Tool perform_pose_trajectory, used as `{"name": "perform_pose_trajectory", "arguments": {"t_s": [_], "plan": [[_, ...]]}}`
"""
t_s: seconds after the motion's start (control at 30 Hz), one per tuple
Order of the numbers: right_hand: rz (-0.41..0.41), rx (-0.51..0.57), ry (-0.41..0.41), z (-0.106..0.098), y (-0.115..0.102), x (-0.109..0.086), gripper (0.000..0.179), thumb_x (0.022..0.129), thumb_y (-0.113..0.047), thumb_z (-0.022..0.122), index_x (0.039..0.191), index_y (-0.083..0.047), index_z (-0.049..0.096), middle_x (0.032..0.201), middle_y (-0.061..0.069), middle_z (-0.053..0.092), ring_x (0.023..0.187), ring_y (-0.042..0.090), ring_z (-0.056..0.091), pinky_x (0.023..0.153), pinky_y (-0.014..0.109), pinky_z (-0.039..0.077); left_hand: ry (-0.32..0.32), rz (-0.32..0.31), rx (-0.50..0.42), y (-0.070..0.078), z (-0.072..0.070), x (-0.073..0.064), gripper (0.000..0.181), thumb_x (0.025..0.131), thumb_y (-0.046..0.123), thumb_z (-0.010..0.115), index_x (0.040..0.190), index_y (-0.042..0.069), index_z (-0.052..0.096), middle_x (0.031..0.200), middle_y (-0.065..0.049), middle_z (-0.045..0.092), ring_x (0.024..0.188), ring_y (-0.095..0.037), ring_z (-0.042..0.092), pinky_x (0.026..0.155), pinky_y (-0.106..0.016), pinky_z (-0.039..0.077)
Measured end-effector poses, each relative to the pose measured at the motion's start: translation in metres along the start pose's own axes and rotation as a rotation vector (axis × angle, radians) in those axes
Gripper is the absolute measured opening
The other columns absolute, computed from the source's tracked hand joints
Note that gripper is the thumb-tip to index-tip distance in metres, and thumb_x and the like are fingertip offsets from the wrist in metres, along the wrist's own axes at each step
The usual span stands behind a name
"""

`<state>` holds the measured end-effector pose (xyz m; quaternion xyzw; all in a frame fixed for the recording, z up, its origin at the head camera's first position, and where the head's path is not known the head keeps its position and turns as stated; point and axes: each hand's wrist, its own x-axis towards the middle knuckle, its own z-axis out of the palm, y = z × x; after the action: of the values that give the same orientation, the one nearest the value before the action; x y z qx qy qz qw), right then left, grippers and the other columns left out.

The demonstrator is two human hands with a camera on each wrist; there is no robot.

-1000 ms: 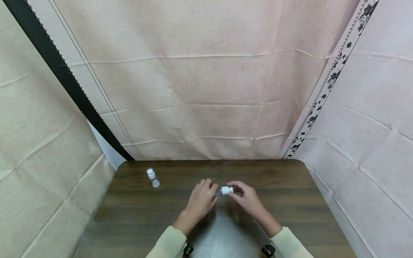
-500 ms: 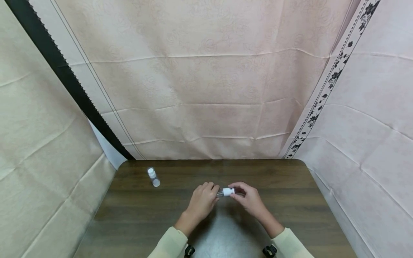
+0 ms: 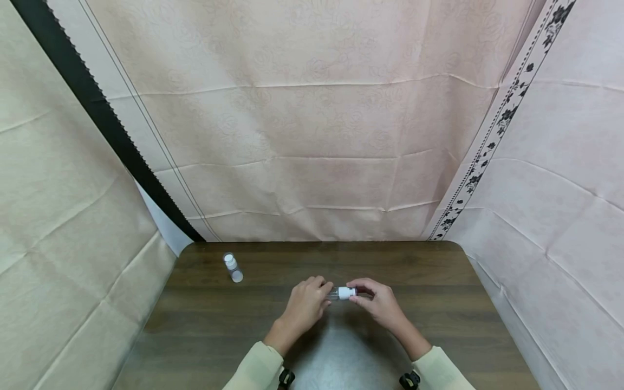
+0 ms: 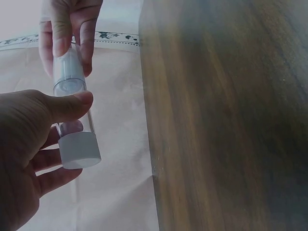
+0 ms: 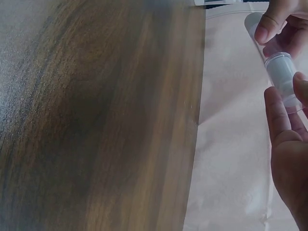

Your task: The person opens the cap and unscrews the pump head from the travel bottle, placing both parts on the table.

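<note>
In the head view a small bottle (image 3: pixel 345 293) is held level above the table, between both hands. It has a clear body (image 4: pixel 90 122), a white base (image 4: pixel 80 150) and a white upper part (image 5: pixel 281 72). My left hand (image 3: pixel 303 302) grips the clear body, its thumb across the near side in the left wrist view. The bottle's top end is pinched between the thumb and fingers of my right hand (image 3: pixel 377 303). Those fingers partly hide that end, so I cannot tell whether a clear cap covers it.
A second small bottle (image 3: pixel 233 268), white at both ends, is on the wooden table (image 3: pixel 195 325) at the back left. Pale cloth (image 3: pixel 312 135) hangs behind the table's far edge and along both sides.
Both hands have shifted slightly to the right and down in the head view, with the bottle between them. Their hold looks the same, and the second bottle has stayed put.
</note>
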<state>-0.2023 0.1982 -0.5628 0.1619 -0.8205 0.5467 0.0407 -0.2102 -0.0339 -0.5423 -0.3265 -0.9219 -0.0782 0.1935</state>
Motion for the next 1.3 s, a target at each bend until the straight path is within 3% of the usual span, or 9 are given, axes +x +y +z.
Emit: {"name": "perform_pose_trajectory", "arguments": {"t_s": [0.23, 0.5, 0.7, 1.03, 1.3], "plan": [[-0.071, 0.012, 0.028, 0.002, 0.001, -0.002, 0.027, 0.089, -0.006, 0.079, 0.113, -0.016, 0.075, 0.117, 0.003, 0.074, 0.106, 0.021, 0.071, 0.088, 0.045, 0.06, 0.007, -0.014, -0.072, -0.002, 0.0, -0.001, 0.037, 0.083, 0.027, 0.088, 0.117, 0.015, 0.076, 0.103, -0.001, 0.072, 0.085, -0.015, 0.066, 0.074, -0.031, 0.06], [-0.14, -0.068, 0.037, 0.004, 0.001, -0.006, 0.03, 0.086, 0.008, 0.077, 0.113, -0.004, 0.075, 0.117, 0.011, 0.074, 0.105, 0.027, 0.072, 0.081, 0.027, 0.062, -0.015, -0.028, -0.139, -0.002, 0.002, -0.004, 0.038, 0.085, 0.027, 0.086, 0.12, 0.017, 0.075, 0.106, -0.001, 0.073, 0.09, -0.014, 0.067, 0.078, -0.031, 0.06], [-0.166, -0.054, 0.019, 0.001, 0.003, -0.009, 0.029, 0.088, 0.001, 0.078, 0.115, -0.006, 0.075, 0.12, 0.01, 0.073, 0.105, 0.027, 0.073, 0.08, 0.027, 0.062, -0.021, -0.033, -0.181, 0.0, 0.004, -0.007, 0.037, 0.085, 0.026, 0.086, 0.119, 0.016, 0.075, 0.106, -0.001, 0.073, 0.089, -0.015, 0.067, 0.076, -0.031, 0.061], [-0.114, -0.076, 0.052, 0.002, 0.0, -0.007, 0.027, 0.088, -0.007, 0.081, 0.115, -0.01, 0.075, 0.117, 0.001, 0.073, 0.106, 0.021, 0.073, 0.082, 0.025, 0.061, -0.018, -0.047, -0.055, 0.01, 0.005, -0.003, 0.043, 0.085, 0.032, 0.087, 0.118, 0.01, 0.072, 0.107, -0.004, 0.071, 0.093, -0.016, 0.066, 0.081, -0.031, 0.06], [-0.143, -0.109, 0.049, 0.002, -0.005, -0.006, 0.029, 0.083, -0.006, 0.084, 0.108, -0.018, 0.075, 0.112, 0.0, 0.073, 0.098, 0.015, 0.074, 0.078, 0.023, 0.061, 0.025, -0.052, -0.101, 0.008, 0.007, -0.005, 0.037, 0.083, 0.027, 0.089, 0.115, 0.014, 0.075, 0.104, -0.003, 0.073, 0.089, -0.016, 0.068, 0.078, -0.031, 0.061]]}}
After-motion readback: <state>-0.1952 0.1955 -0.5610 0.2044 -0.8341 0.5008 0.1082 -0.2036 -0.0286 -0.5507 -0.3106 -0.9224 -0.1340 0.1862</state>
